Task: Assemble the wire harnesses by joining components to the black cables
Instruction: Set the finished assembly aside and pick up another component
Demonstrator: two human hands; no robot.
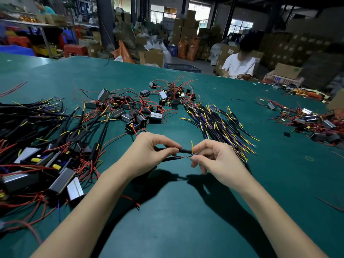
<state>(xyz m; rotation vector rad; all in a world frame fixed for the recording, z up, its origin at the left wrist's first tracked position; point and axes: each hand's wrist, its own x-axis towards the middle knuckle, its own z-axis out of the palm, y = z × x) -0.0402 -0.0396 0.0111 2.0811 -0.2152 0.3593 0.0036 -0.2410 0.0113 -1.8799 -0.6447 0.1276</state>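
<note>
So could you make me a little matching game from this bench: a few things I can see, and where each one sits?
Things:
1. black cable
2. loose bundle of black cables with yellow and purple wires
3. silver-cased modules
4. blue crate

Places:
A. on the floor past the table's far edge
B. pinched between the left hand and the right hand
C. on the table at the near left
D. on the table beyond the right hand

Pairs: 1-B, 2-D, 3-C, 4-A
</note>
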